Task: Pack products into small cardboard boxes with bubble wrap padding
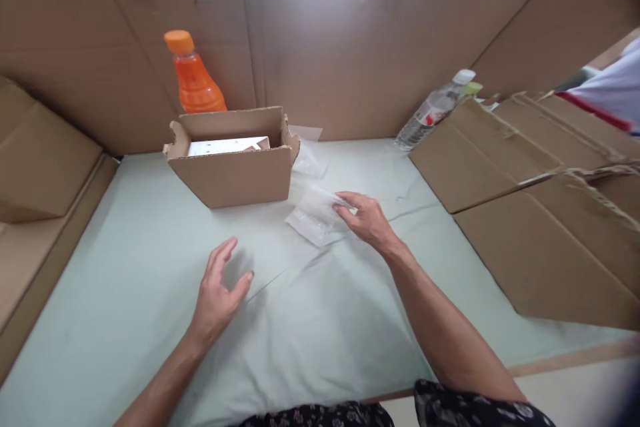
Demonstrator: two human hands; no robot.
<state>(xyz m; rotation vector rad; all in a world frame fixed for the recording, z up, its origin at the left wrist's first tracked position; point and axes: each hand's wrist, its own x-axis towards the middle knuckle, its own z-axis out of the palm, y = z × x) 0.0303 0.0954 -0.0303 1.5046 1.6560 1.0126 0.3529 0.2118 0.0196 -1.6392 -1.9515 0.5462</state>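
My right hand [367, 219] pinches the edge of a clear piece of bubble wrap [315, 217] between thumb and fingers, just over the cloth. Nothing is in my left hand [219, 290]; its fingers are apart, above the pale green cloth [150, 293]. Beyond both hands stands an open brown cardboard box [240, 177] with a white box [225, 145] inside it. A second clear plastic piece [310, 159] lies against the box's right side, partly hidden behind it.
An orange drink bottle [197, 80] stands behind the small box. A clear water bottle [433, 113] leans at the back right, beside large open cardboard boxes [540, 233]. Cardboard [45, 160] borders the left side, and a tall cardboard wall [340, 33] closes off the back.
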